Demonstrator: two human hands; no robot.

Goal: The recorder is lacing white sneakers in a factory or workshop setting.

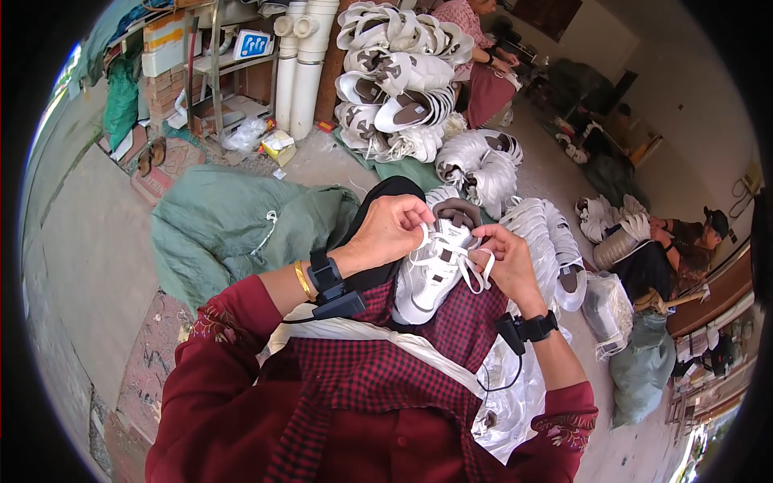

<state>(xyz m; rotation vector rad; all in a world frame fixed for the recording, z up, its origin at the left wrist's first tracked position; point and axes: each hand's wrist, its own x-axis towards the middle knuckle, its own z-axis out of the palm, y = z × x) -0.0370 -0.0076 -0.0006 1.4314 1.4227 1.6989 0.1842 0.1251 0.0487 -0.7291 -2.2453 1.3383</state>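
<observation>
A white sneaker (pixel 421 288) with dark patches and a brown lining rests on my lap, its toe pointing toward me. White shoelaces (pixel 473 272) run across its tongue, and loops hang at its right side. At the shoe's left, my left hand (pixel 386 230) pinches a lace between thumb and fingertips. My right hand (pixel 510 262) is closed on the lace at the other side, near the collar. Beneath the shoe lies the red and black checked apron (pixel 354 374) over my legs.
Stacked white shoes (pixel 403 72) rise ahead, with more shoe rows (pixel 539 233) by my right knee. A green sack (pixel 241 225) lies at the left; another sack (pixel 644 366) stands at the right. White pipes (pixel 310 72) stand behind. People (pixel 688 249) sit at the right and far back.
</observation>
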